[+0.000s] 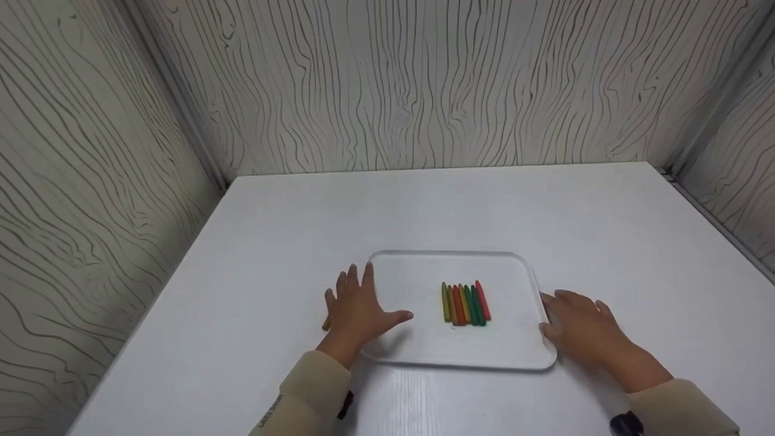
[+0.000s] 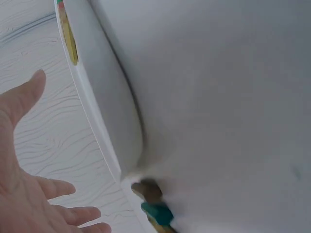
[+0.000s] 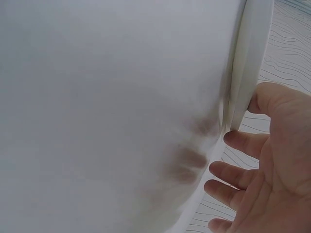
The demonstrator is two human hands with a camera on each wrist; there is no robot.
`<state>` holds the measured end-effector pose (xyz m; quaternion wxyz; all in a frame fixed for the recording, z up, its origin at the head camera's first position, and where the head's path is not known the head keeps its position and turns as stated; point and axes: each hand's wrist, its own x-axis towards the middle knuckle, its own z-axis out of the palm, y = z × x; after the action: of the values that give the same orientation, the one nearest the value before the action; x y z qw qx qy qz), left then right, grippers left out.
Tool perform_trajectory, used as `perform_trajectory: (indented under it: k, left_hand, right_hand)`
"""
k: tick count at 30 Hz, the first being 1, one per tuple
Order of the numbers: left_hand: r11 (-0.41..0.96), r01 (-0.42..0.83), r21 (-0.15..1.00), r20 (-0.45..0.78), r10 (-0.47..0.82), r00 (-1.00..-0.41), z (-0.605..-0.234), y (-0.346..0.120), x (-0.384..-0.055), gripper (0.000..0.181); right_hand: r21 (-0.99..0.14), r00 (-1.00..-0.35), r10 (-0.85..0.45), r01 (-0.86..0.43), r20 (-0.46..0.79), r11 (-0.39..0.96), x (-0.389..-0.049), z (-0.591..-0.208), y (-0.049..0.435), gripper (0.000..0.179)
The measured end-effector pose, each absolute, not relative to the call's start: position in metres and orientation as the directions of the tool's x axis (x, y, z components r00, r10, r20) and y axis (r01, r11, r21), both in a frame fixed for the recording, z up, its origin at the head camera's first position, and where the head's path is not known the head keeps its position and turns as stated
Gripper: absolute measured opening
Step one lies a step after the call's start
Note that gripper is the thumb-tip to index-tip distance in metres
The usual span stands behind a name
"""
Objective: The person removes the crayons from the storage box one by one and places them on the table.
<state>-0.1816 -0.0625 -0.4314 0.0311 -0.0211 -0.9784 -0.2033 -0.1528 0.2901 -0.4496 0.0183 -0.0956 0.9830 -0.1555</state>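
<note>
A white rectangular tray [image 1: 418, 357] holds a row of several crayons [image 1: 465, 304] in olive, orange, green and red, lying side by side. My right hand [image 1: 584, 324] is at the tray's right edge. In the right wrist view its thumb and index finger pinch the rim [image 3: 248, 63], with the other fingers apart from it. My left hand [image 1: 357, 312] is spread over the tray's left edge, holding nothing. Beside that edge lie loose crayons, a brown one [image 1: 327, 324] partly hidden by the hand and a green one [image 2: 158, 213] showing in the left wrist view.
The tray lies on a white table [image 1: 290, 212]. Wood-grain patterned panels stand at the back [image 1: 387, 85] and on the left [image 1: 91, 200], with another at the right.
</note>
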Motion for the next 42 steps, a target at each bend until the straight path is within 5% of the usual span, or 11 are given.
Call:
perform_trajectory:
  k: [16, 42]
  left_hand:
    - [0.923, 0.093, 0.374, 0.073, 0.071, -0.995, -0.438, -0.019, -0.187, 0.102]
    - [0.923, 0.108, 0.368, -0.032, 0.129, -0.991, -0.438, 0.020, -0.192, 0.066]
  right_hand:
    - [-0.299, -0.983, -0.186, -0.174, -0.010, 0.938, -0.152, -0.448, 0.289, 0.057]
    - [-0.293, -0.986, -0.170, -0.163, 0.001, 0.942, -0.152, -0.450, 0.289, 0.055]
